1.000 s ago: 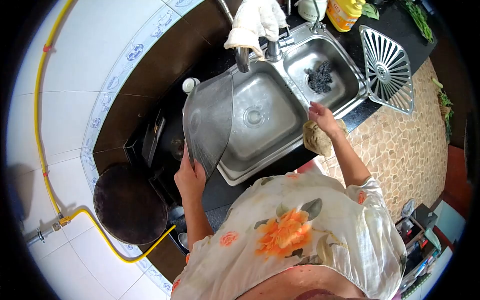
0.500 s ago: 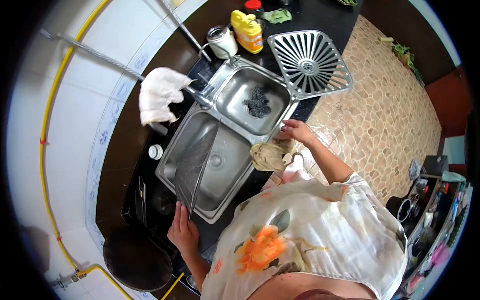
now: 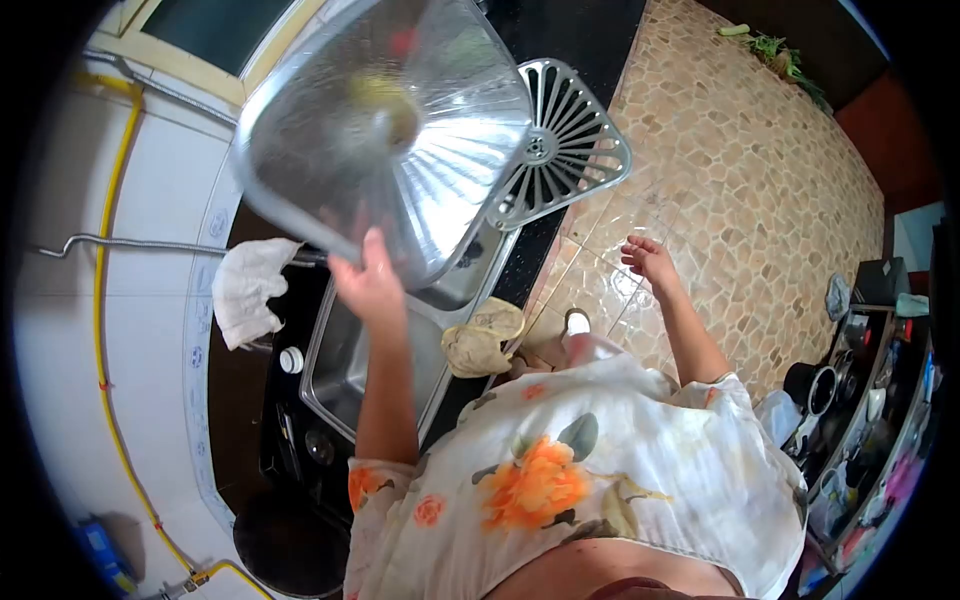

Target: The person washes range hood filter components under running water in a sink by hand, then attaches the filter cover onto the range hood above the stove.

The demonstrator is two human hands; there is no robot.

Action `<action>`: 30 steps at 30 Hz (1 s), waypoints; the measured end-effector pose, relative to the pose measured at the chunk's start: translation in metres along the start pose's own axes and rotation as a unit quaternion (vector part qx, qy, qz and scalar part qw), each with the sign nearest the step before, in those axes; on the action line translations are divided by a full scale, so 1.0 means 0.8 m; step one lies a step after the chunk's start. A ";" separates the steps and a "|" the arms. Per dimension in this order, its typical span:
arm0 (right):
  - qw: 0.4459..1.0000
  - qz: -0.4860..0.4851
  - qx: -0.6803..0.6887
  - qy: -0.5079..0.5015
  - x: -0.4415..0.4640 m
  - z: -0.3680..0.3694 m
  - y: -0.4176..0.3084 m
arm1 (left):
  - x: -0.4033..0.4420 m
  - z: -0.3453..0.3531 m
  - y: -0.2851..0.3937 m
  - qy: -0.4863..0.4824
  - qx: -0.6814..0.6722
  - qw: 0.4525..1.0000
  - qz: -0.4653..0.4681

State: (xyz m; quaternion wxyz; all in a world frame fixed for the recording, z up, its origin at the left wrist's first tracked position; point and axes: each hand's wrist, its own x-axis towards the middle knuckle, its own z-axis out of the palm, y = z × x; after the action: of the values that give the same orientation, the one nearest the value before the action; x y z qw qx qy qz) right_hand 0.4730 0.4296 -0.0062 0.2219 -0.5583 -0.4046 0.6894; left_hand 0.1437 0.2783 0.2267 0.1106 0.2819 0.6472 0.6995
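Observation:
My left hand [image 3: 372, 285] grips the near edge of a large, shiny metal drainer tray [image 3: 450, 150], lifted over the sink and blurred by motion. The tray hides most of the right basin and part of the counter. Under my raised forearm lies the left sink basin [image 3: 340, 365]. My right hand [image 3: 648, 262] hangs above the floor at the right, fingers apart, holding nothing. A second slotted rack [image 3: 540, 147] rests on the counter, partly behind the lifted tray. Between my hands, a beige cloth [image 3: 478, 345] lies at the sink's front edge.
A white cloth [image 3: 250, 293] hangs over the tap at the left. Beside the sink stands a small white-capped container [image 3: 291, 360]. A round dark pan [image 3: 290, 545] is at the lower left, and a shelf with pots [image 3: 812, 388] at the right. Greens lie on the floor [image 3: 700, 130].
My left hand has raised the tray from the left basin up and forward over the sink. My right hand has moved away from the sink's edge. The view has shifted to the right.

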 end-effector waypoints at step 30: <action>0.984 -0.058 0.156 -0.058 0.035 0.083 -0.030 | -0.065 0.183 -0.163 0.028 -0.256 0.879 -0.402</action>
State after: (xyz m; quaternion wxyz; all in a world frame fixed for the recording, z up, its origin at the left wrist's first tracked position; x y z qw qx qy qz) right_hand 0.3988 0.4444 -0.0001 0.3218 -0.4518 -0.3357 0.7613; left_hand 0.2372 0.3929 0.0879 0.4322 -0.0604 0.5059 0.7440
